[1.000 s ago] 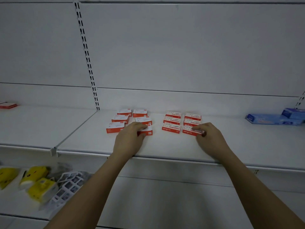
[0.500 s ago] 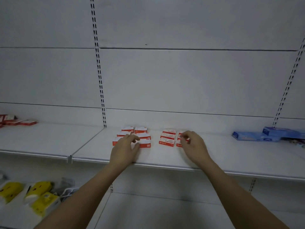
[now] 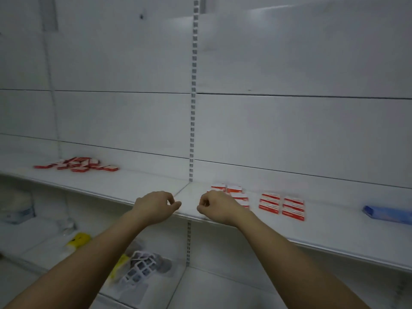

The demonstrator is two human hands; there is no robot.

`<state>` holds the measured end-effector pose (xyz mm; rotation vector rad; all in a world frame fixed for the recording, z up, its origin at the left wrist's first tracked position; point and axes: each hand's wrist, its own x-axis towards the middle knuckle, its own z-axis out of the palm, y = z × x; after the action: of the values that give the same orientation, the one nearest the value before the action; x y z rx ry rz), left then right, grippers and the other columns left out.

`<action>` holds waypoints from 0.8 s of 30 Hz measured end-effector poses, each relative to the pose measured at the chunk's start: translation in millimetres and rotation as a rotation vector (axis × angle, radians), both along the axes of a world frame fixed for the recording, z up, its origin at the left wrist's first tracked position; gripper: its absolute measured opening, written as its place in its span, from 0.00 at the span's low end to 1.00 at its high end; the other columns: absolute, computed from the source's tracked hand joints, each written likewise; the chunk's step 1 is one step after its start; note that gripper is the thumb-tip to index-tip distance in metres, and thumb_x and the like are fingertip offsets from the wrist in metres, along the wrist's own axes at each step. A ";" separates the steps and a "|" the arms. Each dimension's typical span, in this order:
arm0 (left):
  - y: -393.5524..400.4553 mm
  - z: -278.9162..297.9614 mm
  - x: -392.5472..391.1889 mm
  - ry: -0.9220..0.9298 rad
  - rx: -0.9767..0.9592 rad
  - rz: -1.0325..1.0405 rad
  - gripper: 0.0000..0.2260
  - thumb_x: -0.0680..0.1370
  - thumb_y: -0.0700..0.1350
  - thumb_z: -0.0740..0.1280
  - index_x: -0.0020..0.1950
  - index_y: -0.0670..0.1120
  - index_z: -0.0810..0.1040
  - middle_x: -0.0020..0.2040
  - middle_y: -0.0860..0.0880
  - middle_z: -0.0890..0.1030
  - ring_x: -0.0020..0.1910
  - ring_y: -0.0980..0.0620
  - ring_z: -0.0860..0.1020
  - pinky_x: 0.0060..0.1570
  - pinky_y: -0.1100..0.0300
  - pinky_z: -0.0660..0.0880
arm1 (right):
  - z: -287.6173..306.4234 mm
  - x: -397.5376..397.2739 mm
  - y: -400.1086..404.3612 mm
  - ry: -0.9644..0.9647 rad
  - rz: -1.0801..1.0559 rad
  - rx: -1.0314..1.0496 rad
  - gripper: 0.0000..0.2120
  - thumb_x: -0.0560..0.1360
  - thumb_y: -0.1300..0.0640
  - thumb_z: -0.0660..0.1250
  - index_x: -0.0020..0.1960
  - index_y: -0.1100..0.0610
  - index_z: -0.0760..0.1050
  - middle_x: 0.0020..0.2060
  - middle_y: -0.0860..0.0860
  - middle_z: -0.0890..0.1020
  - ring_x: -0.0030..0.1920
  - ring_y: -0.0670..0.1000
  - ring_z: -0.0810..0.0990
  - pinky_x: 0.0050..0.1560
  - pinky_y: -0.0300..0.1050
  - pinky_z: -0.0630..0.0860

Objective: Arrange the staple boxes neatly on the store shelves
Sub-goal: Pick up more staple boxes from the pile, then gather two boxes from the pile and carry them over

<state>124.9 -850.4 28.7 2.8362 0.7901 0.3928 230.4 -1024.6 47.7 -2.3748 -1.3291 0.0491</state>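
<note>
Between batches, I'd say: left hand (image 3: 155, 206) and right hand (image 3: 217, 207) hover w/ fingers loosely curled, holding nothing, over the white metal shelf (image 3: 334, 228) front edge. Next: fetch the jumbled red-and-white staple boxes (image 3: 77, 165) at shelf's far left; tidy red-and-white rows (image 3: 281, 205) sit right.

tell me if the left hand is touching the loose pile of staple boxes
Apart. The head view shows the left hand at the shelf's front edge, with a wide stretch of bare shelf between it and the loose pile farther left.
</note>
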 end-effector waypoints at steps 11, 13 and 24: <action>150.8 8.9 -186.0 -0.038 -0.010 0.154 0.20 0.77 0.64 0.57 0.54 0.52 0.80 0.51 0.52 0.82 0.51 0.50 0.79 0.52 0.53 0.76 | -5.1 -134.6 184.9 -0.003 0.136 -0.013 0.10 0.76 0.50 0.62 0.42 0.54 0.77 0.42 0.53 0.81 0.44 0.55 0.79 0.47 0.51 0.77; 175.9 3.6 -216.1 -0.028 -0.018 0.174 0.19 0.77 0.64 0.57 0.54 0.53 0.80 0.50 0.53 0.82 0.50 0.50 0.79 0.51 0.54 0.76 | -7.5 -158.4 214.6 0.000 0.146 -0.031 0.12 0.75 0.51 0.63 0.42 0.59 0.77 0.40 0.55 0.81 0.43 0.57 0.80 0.44 0.51 0.76; 297.0 48.5 -334.4 -0.027 0.092 0.252 0.20 0.78 0.61 0.57 0.57 0.50 0.79 0.54 0.50 0.81 0.54 0.49 0.78 0.52 0.54 0.75 | 20.0 -242.9 356.9 0.049 0.256 0.035 0.08 0.75 0.50 0.65 0.41 0.53 0.79 0.41 0.50 0.82 0.42 0.50 0.80 0.46 0.47 0.76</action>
<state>-209.5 -553.5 77.2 2.8131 1.1579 0.5135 -12.5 -667.7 67.7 -2.1473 -1.5887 0.1558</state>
